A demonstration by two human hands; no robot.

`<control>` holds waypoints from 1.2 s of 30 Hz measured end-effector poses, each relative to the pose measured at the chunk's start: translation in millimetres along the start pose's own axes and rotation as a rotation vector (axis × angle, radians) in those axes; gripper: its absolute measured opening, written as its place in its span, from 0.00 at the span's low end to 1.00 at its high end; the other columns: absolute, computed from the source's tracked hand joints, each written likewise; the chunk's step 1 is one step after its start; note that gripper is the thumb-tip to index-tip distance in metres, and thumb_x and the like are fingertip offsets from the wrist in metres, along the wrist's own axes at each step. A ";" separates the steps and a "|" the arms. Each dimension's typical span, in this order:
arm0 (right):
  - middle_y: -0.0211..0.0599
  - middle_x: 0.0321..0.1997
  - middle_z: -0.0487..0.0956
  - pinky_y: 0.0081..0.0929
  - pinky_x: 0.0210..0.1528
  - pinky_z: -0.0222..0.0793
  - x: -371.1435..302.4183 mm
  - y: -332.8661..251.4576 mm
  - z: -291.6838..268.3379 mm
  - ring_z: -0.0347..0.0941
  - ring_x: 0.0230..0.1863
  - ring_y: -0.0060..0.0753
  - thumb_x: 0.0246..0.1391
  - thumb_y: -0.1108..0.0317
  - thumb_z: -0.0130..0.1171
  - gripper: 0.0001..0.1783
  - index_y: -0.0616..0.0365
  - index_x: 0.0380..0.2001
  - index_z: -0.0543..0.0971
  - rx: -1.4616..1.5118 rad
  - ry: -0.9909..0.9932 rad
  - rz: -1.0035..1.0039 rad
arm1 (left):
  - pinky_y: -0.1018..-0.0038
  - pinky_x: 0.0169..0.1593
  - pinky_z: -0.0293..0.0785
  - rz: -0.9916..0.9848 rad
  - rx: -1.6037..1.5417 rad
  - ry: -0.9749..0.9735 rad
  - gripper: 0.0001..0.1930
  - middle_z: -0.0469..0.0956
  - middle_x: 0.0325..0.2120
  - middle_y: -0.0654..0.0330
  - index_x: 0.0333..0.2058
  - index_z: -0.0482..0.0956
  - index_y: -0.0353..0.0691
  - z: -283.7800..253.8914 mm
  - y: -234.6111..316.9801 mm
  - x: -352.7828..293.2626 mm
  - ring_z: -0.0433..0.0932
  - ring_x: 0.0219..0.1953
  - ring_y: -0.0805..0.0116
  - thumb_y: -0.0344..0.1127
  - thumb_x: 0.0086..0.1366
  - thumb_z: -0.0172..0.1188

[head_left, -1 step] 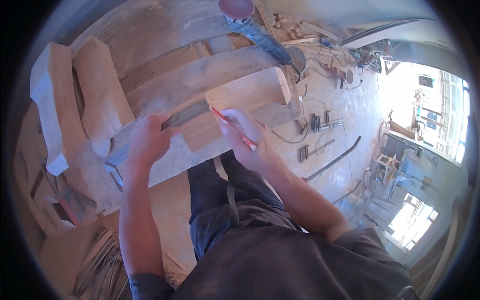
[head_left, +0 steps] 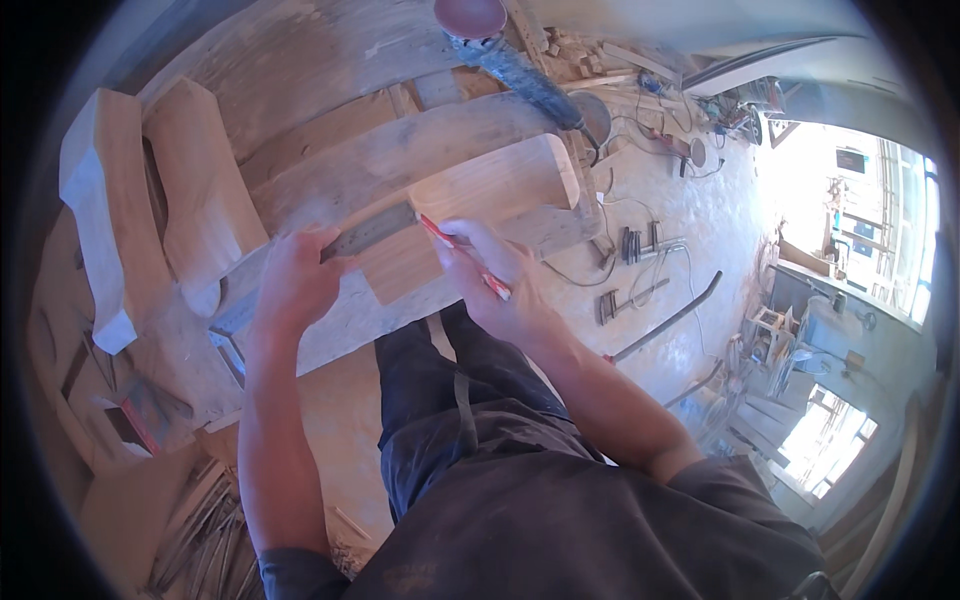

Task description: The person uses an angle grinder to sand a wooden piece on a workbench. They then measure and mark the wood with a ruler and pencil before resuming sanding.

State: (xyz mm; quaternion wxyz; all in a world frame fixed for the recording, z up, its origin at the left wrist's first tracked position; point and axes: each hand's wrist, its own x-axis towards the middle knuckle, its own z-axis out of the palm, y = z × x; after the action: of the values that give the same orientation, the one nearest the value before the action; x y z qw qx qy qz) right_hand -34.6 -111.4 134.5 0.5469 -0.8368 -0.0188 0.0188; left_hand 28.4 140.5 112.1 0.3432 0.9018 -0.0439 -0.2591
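Observation:
A pale wooden piece (head_left: 500, 178) with a rounded far end lies on the workbench (head_left: 340, 335) in front of me. Across it lies a flat grey strip (head_left: 378, 232), much like a ruler. My left hand (head_left: 300, 275) is closed on the strip's left end, thumb and fingers pinching it. In my right hand (head_left: 500, 270) is a red pencil (head_left: 437, 230), gripped as for writing. Its tip is at the strip's right end, close to the wood; whether it touches cannot be made out.
Two shaped wooden pieces (head_left: 105, 210) (head_left: 200, 165) stand at the left of the bench. Beyond the work lies an angle grinder (head_left: 525, 80) wrapped in blue, with a round pink disc. Clamps (head_left: 650, 245), cords and a long dark bar (head_left: 670, 318) lie on the floor at right.

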 end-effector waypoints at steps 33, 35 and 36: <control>0.47 0.34 0.83 0.48 0.44 0.75 -96.7 -24.5 -17.6 0.82 0.40 0.58 0.62 0.70 0.60 0.08 0.58 0.44 0.77 -0.374 -0.453 0.383 | 0.60 0.56 0.72 0.707 0.349 -0.253 0.14 0.78 0.37 0.56 0.39 0.83 0.37 41.4 89.4 -66.1 0.78 0.48 0.55 0.27 0.52 0.72; 0.47 0.32 0.84 0.47 0.40 0.75 -109.6 -11.1 -15.7 0.82 0.37 0.57 0.66 0.70 0.58 0.06 0.59 0.42 0.76 -0.275 -0.347 0.493 | 0.56 0.58 0.71 0.791 0.341 -0.107 0.17 0.79 0.43 0.53 0.44 0.83 0.37 44.0 92.0 -60.1 0.76 0.52 0.53 0.27 0.53 0.71; 0.46 0.29 0.83 0.43 0.35 0.74 -112.2 -7.2 -15.0 0.81 0.30 0.51 0.71 0.69 0.53 0.07 0.60 0.41 0.76 -0.074 -0.252 0.612 | 0.55 0.60 0.70 0.756 0.337 0.004 0.19 0.78 0.47 0.52 0.47 0.82 0.36 44.2 90.3 -55.8 0.74 0.54 0.51 0.27 0.55 0.71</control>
State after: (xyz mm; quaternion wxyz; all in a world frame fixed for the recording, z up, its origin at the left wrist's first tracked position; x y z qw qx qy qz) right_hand -146.0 -128.0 148.4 0.4787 -0.8140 0.1653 0.2846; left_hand -32.8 59.8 166.5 0.2619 0.8661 -0.4133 -0.1023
